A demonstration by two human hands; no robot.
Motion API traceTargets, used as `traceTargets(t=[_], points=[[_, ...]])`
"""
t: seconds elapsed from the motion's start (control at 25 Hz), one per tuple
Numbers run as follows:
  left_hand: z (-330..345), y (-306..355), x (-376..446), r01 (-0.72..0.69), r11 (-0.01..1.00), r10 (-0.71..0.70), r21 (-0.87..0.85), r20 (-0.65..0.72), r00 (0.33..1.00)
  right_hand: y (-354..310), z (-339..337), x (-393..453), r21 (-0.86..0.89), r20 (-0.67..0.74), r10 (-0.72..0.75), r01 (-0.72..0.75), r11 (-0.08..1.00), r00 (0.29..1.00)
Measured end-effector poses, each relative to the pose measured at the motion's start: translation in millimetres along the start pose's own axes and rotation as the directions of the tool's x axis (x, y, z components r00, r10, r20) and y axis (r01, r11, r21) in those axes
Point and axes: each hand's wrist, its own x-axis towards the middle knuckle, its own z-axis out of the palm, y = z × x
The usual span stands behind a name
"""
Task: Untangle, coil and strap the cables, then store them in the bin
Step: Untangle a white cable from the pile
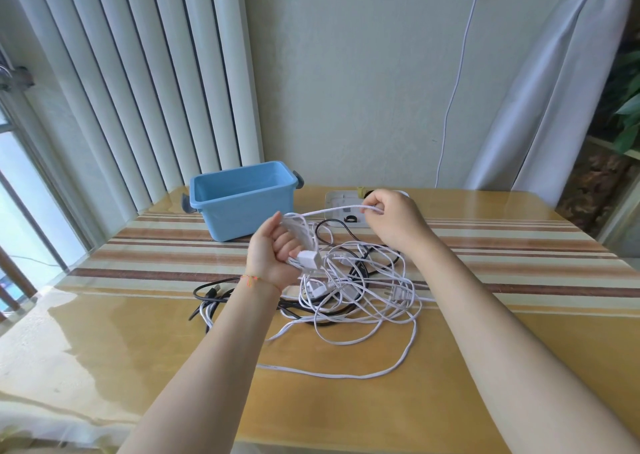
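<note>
A tangle of white cables (367, 294) lies mid-table, mixed with black cables (214, 292). My left hand (273, 256) grips a small coil of white cable with a white plug (306, 257) at its lower end. My right hand (391, 218) pinches a taut stretch of the same white cable (332, 210), which runs from the coil up to the right. A light blue bin (242, 199) with grey handles stands behind the hands, at the back left of the table.
A white tray (337, 199) with small dark rings sits behind my right hand. The table (485, 349) has a glossy striped cover. A white cable (457, 82) hangs down the wall from a socket. Vertical blinds stand at left, a curtain at right.
</note>
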Motion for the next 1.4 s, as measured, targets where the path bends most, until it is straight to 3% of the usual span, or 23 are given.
traceTargets(t=[0.08,0.2,0.24,0.32,0.4,0.48,0.56,0.68,0.76,0.92,1.0,1.08,1.16,1.24,1.32,1.4], points=[[-6.6,10.0,1.1,-0.040,0.989,0.034,-0.144,-0.045,0.998,8.5,-2.4,2.8,-0.020,-0.008,0.035,-0.035,0.999,0.999],[-6.3,17.3,2.0,-0.137,0.983,0.119,-0.124,-0.138,0.983,12.4,-1.5,1.7,0.023,0.046,0.085,-0.086,0.996,0.995],[-4.9,17.7,2.3,-0.148,0.984,0.133,-0.100,-0.146,0.980,11.4,0.0,-0.3,-0.031,0.075,0.087,-0.085,0.996,0.993],[0.3,16.9,2.1,-0.134,0.990,0.129,-0.045,-0.104,0.986,2.3,2.0,-4.8,-0.304,0.203,0.083,-0.018,0.953,0.976],[9.6,12.1,-0.7,-0.127,0.978,0.139,0.165,-0.061,0.988,-13.8,3.7,-11.4,-0.517,0.381,0.125,0.099,0.851,0.916],[21.3,2.7,-2.0,-0.108,0.865,0.165,0.491,-0.073,0.984,-29.9,7.1,-15.9,-0.516,0.541,0.141,0.195,0.834,0.829],[33.4,-8.0,-4.1,-0.038,0.678,0.163,0.734,-0.099,0.982,-40.5,10.3,-18.0,-0.405,0.665,0.097,0.249,0.879,0.740],[42.2,-14.3,-6.7,0.009,0.469,0.145,0.883,-0.087,0.986,-42.1,11.9,-18.8,-0.234,0.761,0.007,0.266,0.935,0.648],[44.5,-13.8,-10.6,0.027,0.371,0.113,0.928,-0.074,0.991,-38.0,11.2,-19.0,-0.100,0.737,-0.045,0.174,0.980,0.675],[48.8,-19.3,-18.5,0.052,0.216,0.027,0.975,-0.059,0.998,-35.3,8.4,-19.4,0.063,0.586,-0.101,0.080,0.995,0.804],[47.9,-21.6,-16.6,0.064,0.212,0.020,0.975,-0.070,0.997,-35.2,12.0,-19.7,0.053,0.503,-0.118,0.106,0.993,0.856],[46.6,-21.5,-12.5,0.095,0.206,-0.015,0.974,-0.094,0.996,-32.6,17.8,-18.9,-0.028,0.316,-0.155,0.173,0.985,0.936],[46.6,-18.2,-9.3,0.143,0.157,-0.100,0.977,-0.128,0.987,-26.7,19.1,-15.3,-0.126,0.216,-0.180,0.210,0.970,0.960],[51.5,-13.6,-7.1,0.169,0.141,-0.207,0.975,-0.138,0.969,-23.9,16.1,-13.0,-0.041,0.344,-0.140,0.164,0.986,0.928],[58.6,-8.7,-3.1,0.188,0.189,-0.264,0.964,-0.134,0.955,-19.3,15.3,-11.0,0.162,0.472,-0.133,0.062,0.985,0.872],[63.6,-6.3,4.4,0.187,0.217,-0.261,0.958,-0.127,0.957,-16.8,17.7,-9.2,0.250,0.457,-0.144,0.029,0.968,0.878]])
